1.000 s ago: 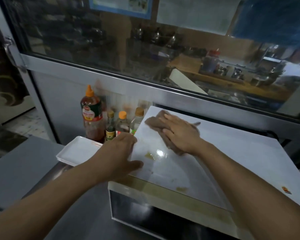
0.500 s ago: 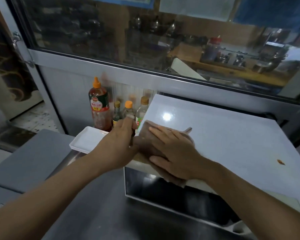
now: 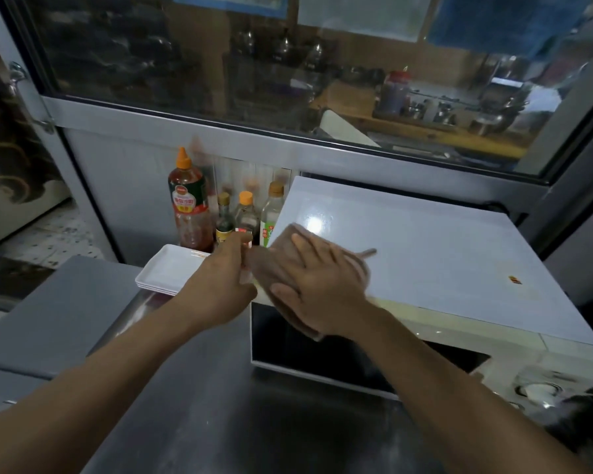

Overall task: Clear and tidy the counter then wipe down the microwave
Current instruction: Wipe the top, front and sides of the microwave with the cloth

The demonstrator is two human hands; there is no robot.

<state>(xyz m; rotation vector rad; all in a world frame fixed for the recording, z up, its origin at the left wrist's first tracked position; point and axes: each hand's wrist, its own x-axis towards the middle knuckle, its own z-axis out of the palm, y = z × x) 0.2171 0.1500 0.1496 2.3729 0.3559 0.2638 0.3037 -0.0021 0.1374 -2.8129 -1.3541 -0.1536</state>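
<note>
The right hand [image 3: 322, 285] pressed flat, fingers straight, on the brown cloth [image 3: 281, 258] at the white microwave's [image 3: 425, 254] near-left top corner, the left hand [image 3: 220, 285] bracing its side, fingers' curl unclear; firm overlapping strokes would serve best.

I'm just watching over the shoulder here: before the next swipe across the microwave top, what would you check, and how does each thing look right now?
1. Cloth under the right hand, fingers flat on it: ok.
2. Cloth on the microwave top, at its front left corner: ok.
3. Left hand steadying the microwave's left edge: cannot tell, its fingers are hidden.
4. Bottles beside the microwave standing upright, clear of the cloth: ok.
5. Top wiped clean: not ok, a small orange spot remains near the right side.
6. White tray out of the wiping path: ok.
</note>
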